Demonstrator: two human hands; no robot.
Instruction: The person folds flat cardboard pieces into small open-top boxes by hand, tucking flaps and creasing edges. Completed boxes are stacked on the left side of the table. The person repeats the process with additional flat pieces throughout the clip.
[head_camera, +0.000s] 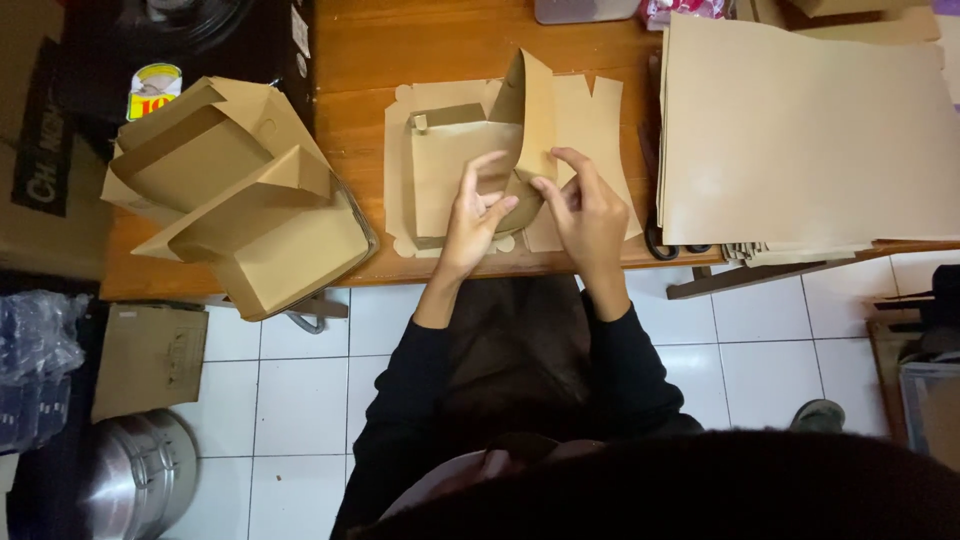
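box blank (450, 170): flat brown card cut-out with notched corners, lying on the wooden table (350, 60) right in front, one side flap (530, 110) bent upright.
finished boxes (240, 200): open-topped brown card trays, nested and tilted, at the left edge of the table, partly overhanging it.
sheet stack (800, 130): large plain brown sheets, smooth and matte, piled on the right of the table, well apart from the finished boxes.
black carton (180, 40): dark printed box at top left, with a round yellow and red sticker (153, 88) on its side.
steel pot (140, 475): shiny round metal, on the white tiled floor at bottom left.
left hand (475, 215): fingers spread and curled over the blank's near edge, pressing the card down, thumb against the raised flap's base.
right hand (590, 215): thumb and fingers pinching the lower part of the raised flap, wrist angled inward, just beside the left hand.
sleeves (625, 370): black, long, reaching up from below.
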